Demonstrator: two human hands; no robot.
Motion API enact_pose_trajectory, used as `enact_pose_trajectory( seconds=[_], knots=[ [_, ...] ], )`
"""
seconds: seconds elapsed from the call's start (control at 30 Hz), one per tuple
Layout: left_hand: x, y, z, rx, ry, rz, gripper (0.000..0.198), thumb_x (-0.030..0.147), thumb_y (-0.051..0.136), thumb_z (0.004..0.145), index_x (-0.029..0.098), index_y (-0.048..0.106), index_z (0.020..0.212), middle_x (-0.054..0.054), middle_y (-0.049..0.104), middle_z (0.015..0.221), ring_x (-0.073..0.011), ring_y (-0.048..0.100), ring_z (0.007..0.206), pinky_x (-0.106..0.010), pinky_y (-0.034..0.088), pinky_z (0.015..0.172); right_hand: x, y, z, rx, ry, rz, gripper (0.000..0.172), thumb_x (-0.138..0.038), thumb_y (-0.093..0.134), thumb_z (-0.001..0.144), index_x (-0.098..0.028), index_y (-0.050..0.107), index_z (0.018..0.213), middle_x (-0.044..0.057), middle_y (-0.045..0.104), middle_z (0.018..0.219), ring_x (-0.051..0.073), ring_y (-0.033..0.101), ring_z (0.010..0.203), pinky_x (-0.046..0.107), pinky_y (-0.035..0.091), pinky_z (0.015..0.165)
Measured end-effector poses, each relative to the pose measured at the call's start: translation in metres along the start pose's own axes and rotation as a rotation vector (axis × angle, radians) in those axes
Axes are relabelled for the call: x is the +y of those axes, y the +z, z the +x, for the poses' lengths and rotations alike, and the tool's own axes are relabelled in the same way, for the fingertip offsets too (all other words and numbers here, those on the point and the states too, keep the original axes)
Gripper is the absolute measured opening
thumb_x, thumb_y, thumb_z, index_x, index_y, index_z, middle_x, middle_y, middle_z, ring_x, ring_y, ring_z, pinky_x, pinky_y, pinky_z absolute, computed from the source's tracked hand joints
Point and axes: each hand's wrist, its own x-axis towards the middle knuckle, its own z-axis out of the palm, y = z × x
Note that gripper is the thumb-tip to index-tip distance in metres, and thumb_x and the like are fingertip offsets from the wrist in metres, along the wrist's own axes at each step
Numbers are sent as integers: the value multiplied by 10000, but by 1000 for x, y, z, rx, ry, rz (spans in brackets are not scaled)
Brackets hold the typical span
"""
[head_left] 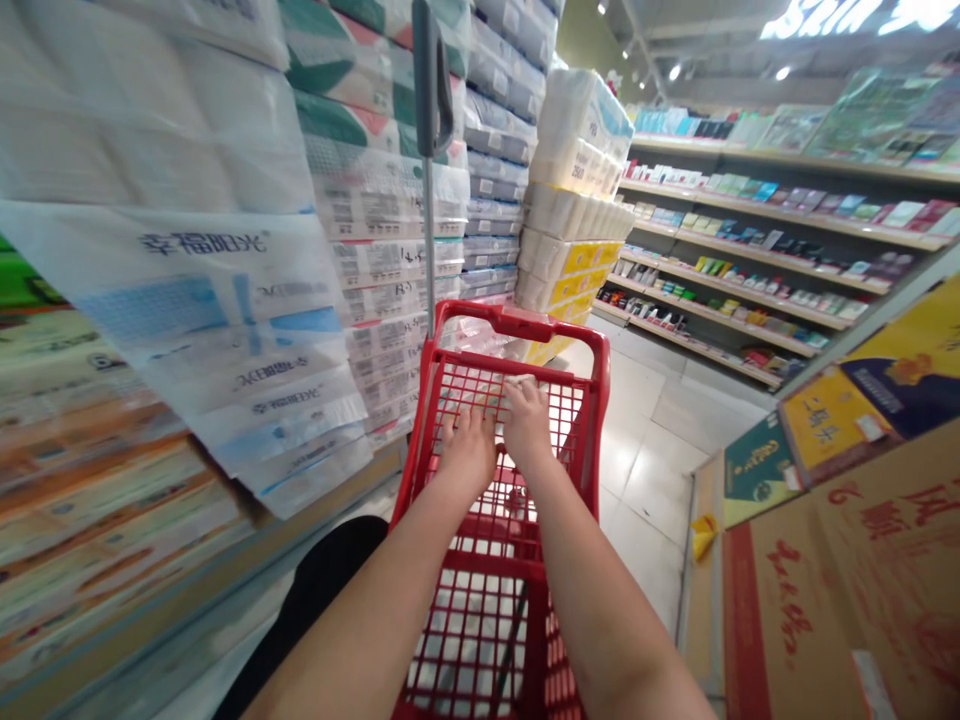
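Note:
A red plastic rolling shopping basket with mesh walls stands in front of me. My left hand is over its mesh, fingers stretched forward and slightly apart, with nothing seen in them. Close beside it, my right hand has its fingers bent and drawn together. Something small and whitish shows at those fingertips, too blurred to name. The basket's red carry handle lies just beyond both hands. A grey pull handle on a thin metal pole rises at the basket's far left corner.
Stacked toilet-paper packs line the left side close to the basket. More paper packs stand ahead. Shelves of small boxes fill the far right. Cardboard cartons stand near on the right, beside the tiled floor.

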Motion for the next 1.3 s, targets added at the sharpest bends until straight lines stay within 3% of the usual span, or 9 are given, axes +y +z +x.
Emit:
enact_pose_trajectory(
  seconds=[0.07,0.13,0.3,0.5,0.67,0.73,0.87,1.07,1.3],
  knots=[
    [0,1,1,-37,-10,17,471,216,453,879,151,452,1346,-155,470,1397,-303,344,1314,-474,268,1074,-6,3,-1,-95,-105,39,384,-80,481,814,-216,676,1116,77,575,1240,238,453,1113,348,389,987],
    [-1,2,1,-18,-8,9,456,248,447,897,159,449,1344,-149,485,1376,-299,356,1306,-467,274,1072,-1,0,0,-77,-96,46,408,-61,469,806,-222,670,1123,71,575,1240,232,459,1106,342,389,986],
    [-2,2,-3,70,7,-24,429,358,484,910,169,483,1295,-142,514,1335,-299,395,1267,-466,305,1055,33,-19,5,256,221,-87,513,-29,436,770,-158,597,1239,144,479,1342,287,400,1230,429,345,1023],
    [-2,0,-2,61,17,-10,441,380,494,910,164,479,1293,-147,520,1327,-299,409,1256,-484,313,1049,31,-17,3,65,6,-52,508,-22,407,782,-176,618,1217,107,553,1286,239,441,1193,369,362,1020],
    [-3,4,-2,80,23,-14,435,369,504,911,160,484,1292,-145,521,1331,-302,398,1274,-476,327,1042,44,-25,5,277,300,-121,541,-56,412,791,-102,528,1318,182,480,1357,291,372,1283,434,324,1052],
    [-2,4,-2,82,22,-17,431,362,514,908,156,490,1285,-145,528,1322,-301,403,1270,-470,332,1040,42,-24,5,221,288,-127,554,-57,404,789,-113,518,1328,179,509,1316,292,408,1244,431,340,1033],
    [-3,4,-1,78,18,-16,435,374,521,904,161,490,1282,-143,527,1318,-304,411,1262,-470,331,1037,32,-20,5,55,84,-103,546,-28,364,793,-173,575,1276,118,547,1291,251,440,1205,373,349,1020],
    [-3,4,-3,83,23,-6,437,370,502,908,159,483,1291,-147,521,1321,-300,398,1269,-476,317,1046,34,-23,4,187,290,-157,539,-92,437,807,-105,515,1340,182,492,1352,301,388,1245,427,329,1017],
    [-1,0,-2,52,5,-10,423,300,465,900,158,492,1297,-148,535,1305,-297,413,1244,-475,317,1040,-1,-9,-3,-31,21,-138,397,-100,481,821,-222,672,1147,88,607,1195,276,436,1103,404,364,963]
  ],
)
